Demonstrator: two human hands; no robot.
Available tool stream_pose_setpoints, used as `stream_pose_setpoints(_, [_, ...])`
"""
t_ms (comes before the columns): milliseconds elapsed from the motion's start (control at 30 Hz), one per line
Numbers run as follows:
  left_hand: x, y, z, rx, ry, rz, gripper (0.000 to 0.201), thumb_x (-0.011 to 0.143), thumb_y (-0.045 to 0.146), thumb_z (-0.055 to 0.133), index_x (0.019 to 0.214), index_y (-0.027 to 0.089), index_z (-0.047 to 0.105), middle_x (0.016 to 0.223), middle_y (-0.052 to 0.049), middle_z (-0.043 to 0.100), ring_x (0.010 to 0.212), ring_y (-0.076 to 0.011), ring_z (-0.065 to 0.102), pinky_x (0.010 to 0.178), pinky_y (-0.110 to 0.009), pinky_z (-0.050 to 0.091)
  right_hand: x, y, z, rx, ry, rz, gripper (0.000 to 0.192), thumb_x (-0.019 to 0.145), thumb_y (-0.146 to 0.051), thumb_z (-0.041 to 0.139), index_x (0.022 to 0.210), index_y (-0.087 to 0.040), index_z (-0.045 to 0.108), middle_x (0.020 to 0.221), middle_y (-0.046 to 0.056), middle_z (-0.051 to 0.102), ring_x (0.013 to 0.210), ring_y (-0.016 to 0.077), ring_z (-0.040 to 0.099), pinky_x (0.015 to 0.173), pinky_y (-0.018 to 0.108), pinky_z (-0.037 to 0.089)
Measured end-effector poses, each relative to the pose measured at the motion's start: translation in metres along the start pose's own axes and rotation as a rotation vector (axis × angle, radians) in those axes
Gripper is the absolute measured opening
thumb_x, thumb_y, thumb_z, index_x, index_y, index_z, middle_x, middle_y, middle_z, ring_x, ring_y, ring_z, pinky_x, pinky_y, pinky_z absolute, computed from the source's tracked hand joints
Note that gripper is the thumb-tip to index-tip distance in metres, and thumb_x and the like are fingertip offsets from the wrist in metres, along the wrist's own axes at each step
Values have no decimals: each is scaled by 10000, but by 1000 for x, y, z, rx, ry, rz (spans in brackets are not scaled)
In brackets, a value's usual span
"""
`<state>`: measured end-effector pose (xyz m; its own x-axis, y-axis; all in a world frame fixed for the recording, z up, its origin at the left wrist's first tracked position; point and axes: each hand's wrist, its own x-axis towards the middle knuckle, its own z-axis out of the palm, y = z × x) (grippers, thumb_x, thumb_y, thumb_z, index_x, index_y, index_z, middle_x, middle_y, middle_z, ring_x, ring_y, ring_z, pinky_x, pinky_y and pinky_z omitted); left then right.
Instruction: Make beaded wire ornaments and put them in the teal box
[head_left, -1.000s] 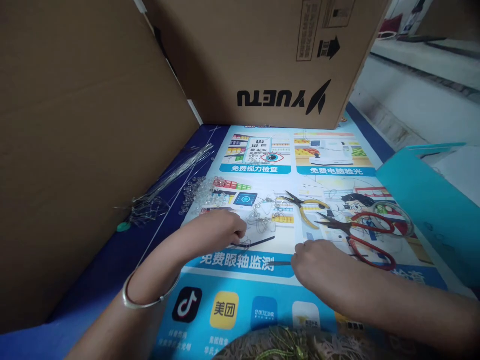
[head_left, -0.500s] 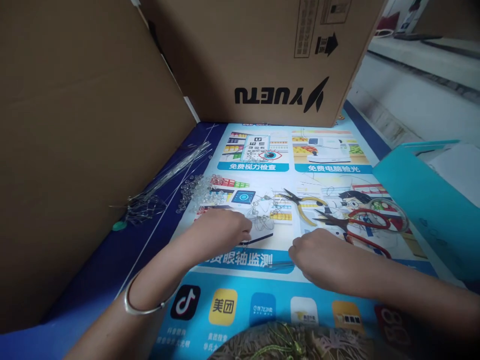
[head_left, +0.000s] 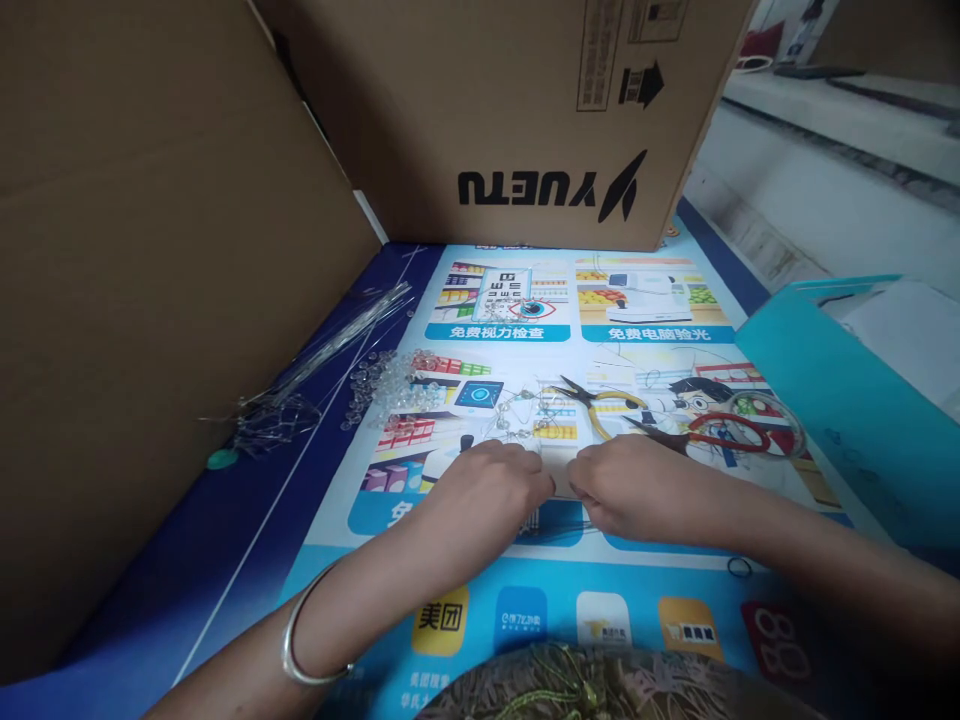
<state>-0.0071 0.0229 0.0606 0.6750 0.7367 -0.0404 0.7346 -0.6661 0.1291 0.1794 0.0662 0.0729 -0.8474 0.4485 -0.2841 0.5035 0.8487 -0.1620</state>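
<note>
My left hand (head_left: 502, 490) is closed, fingertips pinched together low over the printed sheet. Close by on the right, my right hand (head_left: 630, 485) is closed too, a small gap between the two. Whatever the fingers pinch is hidden or too thin to make out. Just beyond the hands lie wire loops strung with clear beads (head_left: 517, 408). Thin wire strands (head_left: 559, 527) rest on the sheet beneath the hands. Yellow-handled pliers (head_left: 619, 402) lie past my right hand, beside red-handled scissors (head_left: 727, 430) partly covered by it.
A heap of clear beads (head_left: 394, 390) sits at the left. Further left are a bundle of straight wires (head_left: 360, 322) and a wire tangle (head_left: 277, 425). Cardboard panels (head_left: 525, 110) stand behind and at left. A teal box (head_left: 855, 380) is at the right.
My left hand has moved right and nearer to me, close to my right hand. My right hand has shifted slightly up and left. A small dark ring now shows below my right forearm.
</note>
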Motion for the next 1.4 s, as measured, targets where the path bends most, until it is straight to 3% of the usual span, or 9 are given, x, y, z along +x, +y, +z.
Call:
stream_pose_setpoints(233, [-1,0,1,46,14,-8,142,770,73,484,749,185,569,709,-37,587,649,-184,523,553,-296,348,2,10,0,197,2,-28,191,790,-216,433,702,-169,596,652,19,593,580,114,476,507,231,236])
stream_pose_setpoints(433, [-1,0,4,-110,-118,41,182,804,137,478,688,192,608,657,-20,608,594,-155,546,485,-251,292,1,12,6,165,-114,-87,190,752,-217,459,658,-159,613,623,29,597,522,111,425,481,239,195])
stream_pose_setpoints(633, [-1,-2,4,-176,-124,10,187,820,198,481,708,214,629,701,-8,646,638,-172,580,498,-258,292,2,10,8,102,-103,-127,211,750,-204,425,655,-157,607,641,32,604,510,107,401,474,242,183])
stream_pose_setpoints(900, [-2,-3,6,-184,-150,38,147,775,161,525,673,209,621,682,1,652,628,-168,588,510,-251,316,2,7,5,136,-141,-113,169,708,-197,450,606,-163,580,601,23,581,493,100,366,466,242,173])
stream_pose_setpoints(1133, [-2,-2,1,-146,-109,15,204,813,157,461,706,195,630,680,-13,642,623,-150,579,501,-229,337,4,9,4,202,-128,-107,170,752,-226,460,657,-177,592,675,16,608,553,103,436,496,229,213])
stream_pose_setpoints(1400, [-1,2,-2,13,-73,-18,161,753,65,483,709,172,595,664,-29,587,614,-158,539,477,-242,326,9,8,16,65,-66,30,187,760,-208,478,627,-163,601,624,37,583,555,127,475,508,243,234])
